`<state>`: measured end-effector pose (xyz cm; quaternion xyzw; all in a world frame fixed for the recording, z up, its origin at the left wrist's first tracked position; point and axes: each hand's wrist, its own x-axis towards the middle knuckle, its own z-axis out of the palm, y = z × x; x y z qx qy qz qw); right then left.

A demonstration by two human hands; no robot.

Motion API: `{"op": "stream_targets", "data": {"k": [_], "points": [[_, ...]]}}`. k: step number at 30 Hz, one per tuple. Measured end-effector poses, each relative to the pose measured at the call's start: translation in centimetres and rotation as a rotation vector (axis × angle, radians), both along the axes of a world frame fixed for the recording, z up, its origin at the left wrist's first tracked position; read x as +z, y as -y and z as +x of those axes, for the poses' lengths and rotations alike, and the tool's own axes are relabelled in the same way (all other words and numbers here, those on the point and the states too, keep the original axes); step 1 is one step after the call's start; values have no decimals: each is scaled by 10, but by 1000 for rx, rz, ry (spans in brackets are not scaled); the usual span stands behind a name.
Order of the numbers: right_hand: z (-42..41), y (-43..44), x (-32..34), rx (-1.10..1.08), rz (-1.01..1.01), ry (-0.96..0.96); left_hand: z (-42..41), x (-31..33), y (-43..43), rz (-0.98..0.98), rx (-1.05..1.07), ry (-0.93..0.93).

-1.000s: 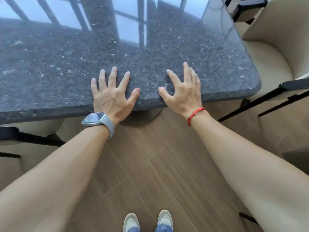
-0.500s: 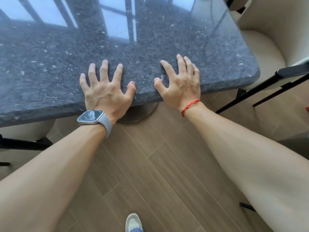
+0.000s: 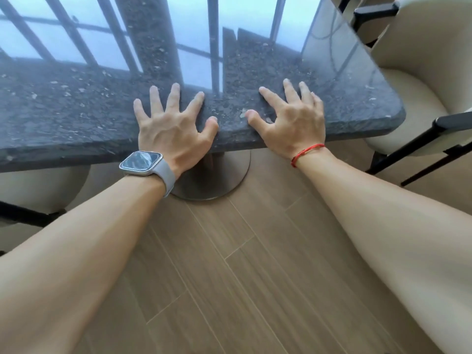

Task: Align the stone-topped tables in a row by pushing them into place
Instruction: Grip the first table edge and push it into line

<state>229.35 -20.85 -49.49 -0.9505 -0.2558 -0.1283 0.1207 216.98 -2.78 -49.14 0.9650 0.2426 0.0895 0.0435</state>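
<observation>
A dark speckled stone-topped table [image 3: 76,116] fills the upper half of the head view, its glossy top reflecting window bars. My left hand [image 3: 173,129], with a grey watch on the wrist, lies flat on the near edge with fingers spread. My right hand [image 3: 293,121], with a red string on the wrist, lies flat beside it, fingers apart, palm over the edge. Neither hand curls around anything. The table's round metal base [image 3: 217,177] shows on the floor just below the edge, between my wrists.
A cream chair with black arms [image 3: 424,80] stands close against the table's right corner. Another cream seat [image 3: 38,187] sits under the left side. Wood-look floor planks [image 3: 242,264] stretch beneath my arms.
The table edge and both hands have moved farther from me, and more of the round base now shows. My shoes have dropped out of view. The hands keep the same flat pose.
</observation>
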Motion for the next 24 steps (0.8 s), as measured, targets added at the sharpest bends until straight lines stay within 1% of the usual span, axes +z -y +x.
{"op": "stream_targets", "data": {"k": [2, 10, 24], "points": [[1, 0, -3, -8, 38, 30, 3, -5, 6, 32, 12, 5], [3, -1, -7, 14, 58, 61, 5, -11, 9, 121, 49, 158], [3, 0, -5, 44, 43, 55, 9, -16, 5, 162, 33, 191]]}}
